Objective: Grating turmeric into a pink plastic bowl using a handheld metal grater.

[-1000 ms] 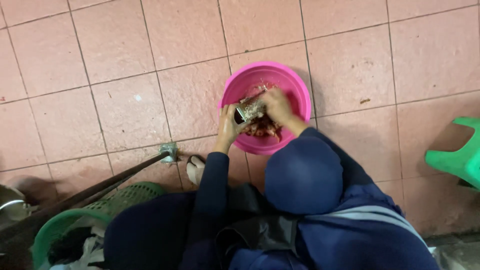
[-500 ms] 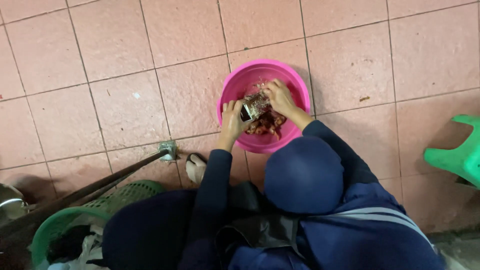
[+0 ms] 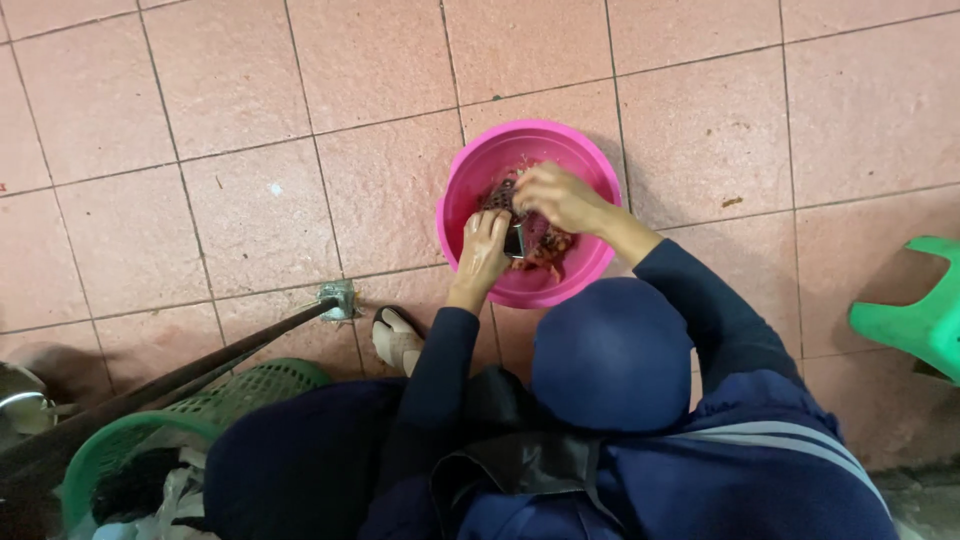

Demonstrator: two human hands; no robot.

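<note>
Over a pink basin [image 3: 590, 160] on the tiled floor [image 3: 230, 120], two hands work at a reddish-brown lump of food [image 3: 545, 245].

The left hand [image 3: 483, 250] is closed around a small metal tool [image 3: 515, 240]; the right hand [image 3: 552, 195] pinches the food inside the basin. It looks soft, wet and slippery, best pinned low against the basin wall.

A pink bowl [image 3: 470, 190] sits on the pink tiled floor [image 3: 250, 150]. The left hand [image 3: 484, 250] holds a small shiny tool [image 3: 515, 240] over reddish food [image 3: 550, 245]. The right hand [image 3: 555, 195] reaches into the bowl. A green basket [image 3: 120, 440] sits near the floor's bottom left corner.
</note>
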